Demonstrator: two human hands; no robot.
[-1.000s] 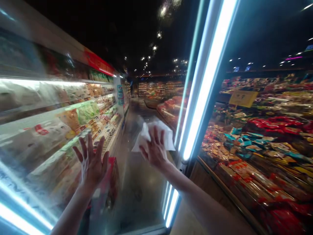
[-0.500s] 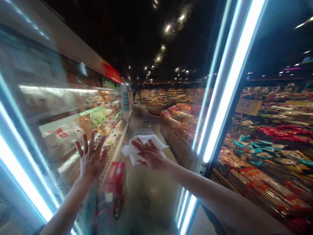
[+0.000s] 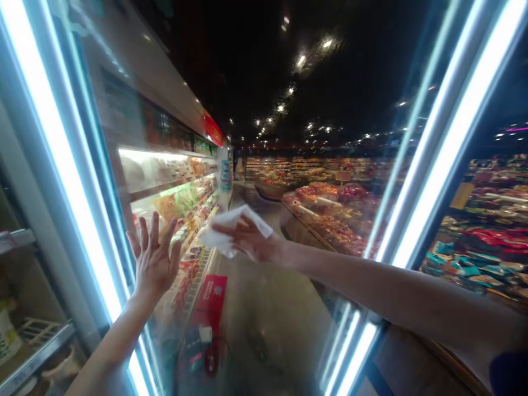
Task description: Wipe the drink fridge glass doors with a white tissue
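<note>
So, right-hand fingers grip a white cloth on the glass door; left-hand fingers splay open.

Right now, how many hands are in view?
2: the left hand spread flat on the glass door, and the right hand reaching across from the right, holding a white cloth to the glass. No others show.

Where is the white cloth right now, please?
In the head view, the white cloth sits under the right hand, just right of the left hand on the glass door.
</note>
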